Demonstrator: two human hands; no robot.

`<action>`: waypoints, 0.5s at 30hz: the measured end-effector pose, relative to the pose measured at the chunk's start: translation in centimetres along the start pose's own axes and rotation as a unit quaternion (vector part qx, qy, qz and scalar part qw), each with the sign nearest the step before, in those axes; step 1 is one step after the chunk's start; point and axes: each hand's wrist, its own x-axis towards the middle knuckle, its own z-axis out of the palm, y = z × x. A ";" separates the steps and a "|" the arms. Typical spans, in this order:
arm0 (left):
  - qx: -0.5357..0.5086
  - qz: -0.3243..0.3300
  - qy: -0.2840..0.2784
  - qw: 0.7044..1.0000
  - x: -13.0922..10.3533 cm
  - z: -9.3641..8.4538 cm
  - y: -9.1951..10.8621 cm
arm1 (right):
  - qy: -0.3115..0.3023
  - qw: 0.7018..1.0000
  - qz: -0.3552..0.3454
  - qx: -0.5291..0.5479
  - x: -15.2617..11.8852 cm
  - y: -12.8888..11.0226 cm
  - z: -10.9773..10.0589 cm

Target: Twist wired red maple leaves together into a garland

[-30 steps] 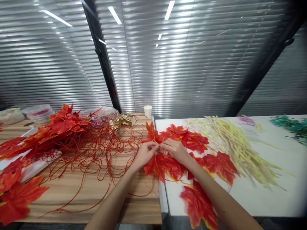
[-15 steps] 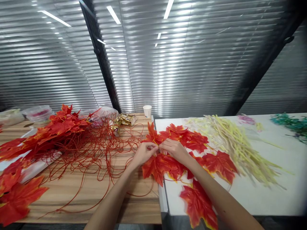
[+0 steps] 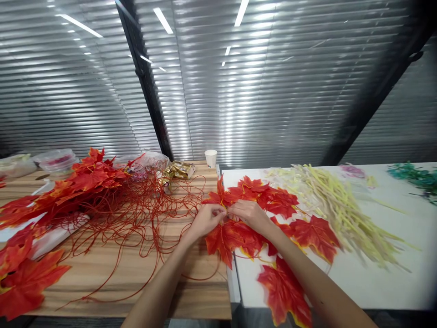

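My left hand [image 3: 209,219] is closed, thumb and fingers pinched at the stems of a red maple leaf garland [image 3: 223,239]. Touching the same spot from the right, my right hand [image 3: 248,215] has its fingers pressed together on the garland's stem. Both sets of fingertips nearly meet over the seam between the two tabletops. Red leaves with yellow edges spread above, below and right of my hands, and one large leaf [image 3: 285,291] hangs over the white table's front edge. What lies between the fingertips is too small to make out.
On the wooden table [image 3: 201,296] lie tangled red cords [image 3: 150,209], a red leaf pile [image 3: 92,175], gold packets [image 3: 182,170] and a paper cup [image 3: 210,158]. The white table [image 3: 368,287] bears pale yellow strands [image 3: 344,209] and green foliage [image 3: 414,177]. Blinds stand behind.
My hands stay pinched together at the garland with only slight finger movement. The leaf above my left hand has tilted and folded a little; the whole view has shifted slightly.
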 end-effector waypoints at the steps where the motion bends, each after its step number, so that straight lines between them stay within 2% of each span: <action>1: 0.012 0.001 0.004 1.000 0.0 0.1 0.0 | -0.002 1.000 0.000 -0.002 0.0 0.0 0.1; 5: 0.033 -0.005 0.015 0.999 0.0 0.4 -0.2 | -0.013 1.000 0.015 0.001 -0.3 0.1 0.4; 9: 0.040 -0.010 0.029 0.999 0.1 0.6 -0.6 | 0.005 0.999 0.033 -0.017 -0.6 0.3 0.9; 15: 0.068 0.022 0.060 0.996 0.1 0.8 -1.1 | 0.007 0.999 0.033 -0.038 -0.4 0.2 0.9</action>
